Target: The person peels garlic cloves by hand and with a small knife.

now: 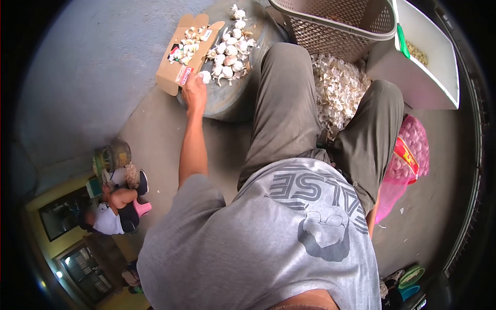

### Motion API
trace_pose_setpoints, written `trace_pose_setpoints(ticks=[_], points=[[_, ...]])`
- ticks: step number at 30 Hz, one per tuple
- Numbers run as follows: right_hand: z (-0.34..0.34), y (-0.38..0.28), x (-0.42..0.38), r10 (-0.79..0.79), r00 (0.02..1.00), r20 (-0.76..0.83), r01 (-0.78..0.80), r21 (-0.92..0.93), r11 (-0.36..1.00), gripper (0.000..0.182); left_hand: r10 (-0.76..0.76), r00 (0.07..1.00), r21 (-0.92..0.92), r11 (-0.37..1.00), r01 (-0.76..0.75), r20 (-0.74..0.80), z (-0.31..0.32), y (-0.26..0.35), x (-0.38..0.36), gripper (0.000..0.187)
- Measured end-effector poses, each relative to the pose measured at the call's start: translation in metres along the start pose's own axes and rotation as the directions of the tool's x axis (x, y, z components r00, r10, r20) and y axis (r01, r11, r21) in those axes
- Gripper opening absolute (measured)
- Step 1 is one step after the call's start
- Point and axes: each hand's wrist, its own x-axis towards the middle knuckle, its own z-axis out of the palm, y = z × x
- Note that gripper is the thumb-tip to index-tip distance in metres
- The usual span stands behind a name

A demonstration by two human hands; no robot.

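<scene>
My left hand [195, 90] reaches over the edge of a drum-like surface [214, 106], its fingers closed around a white garlic bulb [205, 76]. It is right beside the near corner of an open cardboard box [166, 70] with loose garlic cloves [189, 46] in it. To the right of the box lies a heap of whole garlic bulbs [231, 51], some with stems. Only a bit of my right forearm shows beside my right thigh; the leg hides that hand.
Garlic skins [338, 88] are piled between my legs, below a grey plastic basket [341, 28]. A white container [439, 67] with cloves inside stands at the right. A pink mesh sack [413, 144] lies beside my right leg. Another person [111, 214] sits farther off at the left.
</scene>
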Motion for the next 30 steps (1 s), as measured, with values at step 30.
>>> trace_pose_setpoints(ticks=[30], points=[[0.155, -0.311, 0.175, -0.066, 0.861, 0.504, -0.112, 0.315, 0.943, 0.022, 0.542, 0.84, -0.82, 0.473, -0.322, -0.017, -0.027, 0.303, -0.073, 0.04]])
